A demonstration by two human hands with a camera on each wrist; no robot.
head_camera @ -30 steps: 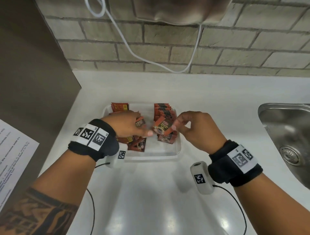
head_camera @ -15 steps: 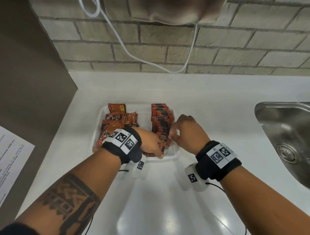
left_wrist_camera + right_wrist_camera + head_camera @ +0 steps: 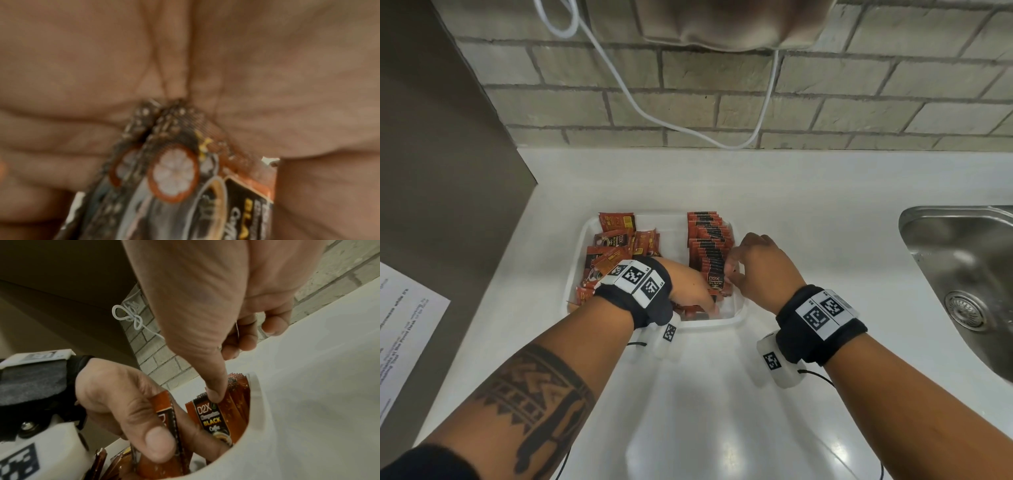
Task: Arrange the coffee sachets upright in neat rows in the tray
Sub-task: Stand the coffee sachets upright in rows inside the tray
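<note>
A white tray (image 3: 724, 322) sits on the counter. Its left half holds a loose heap of red-and-black coffee sachets (image 3: 619, 246). Along its right side runs an upright sachet row (image 3: 709, 246). My left hand (image 3: 709, 305) reaches into the tray's near end and pinches a couple of sachets (image 3: 166, 415) between thumb and fingers; they show close up as held sachets (image 3: 174, 175). My right hand (image 3: 731, 279) is at the near end of the row. Its thumb (image 3: 213, 394) is tucked behind the front sachet (image 3: 213, 420), with the other fingers curled above.
A steel sink (image 3: 962, 274) lies to the right. A printed sheet (image 3: 404, 335) hangs on the dark panel (image 3: 448, 171) at left. A white cable (image 3: 654, 113) loops over the brick wall behind. White counter stretches in front of the tray.
A second ago both hands held a sachet above the tray's middle. The left hand has dropped to the tray's near end with sachets; the right has come down onto the row's front.
</note>
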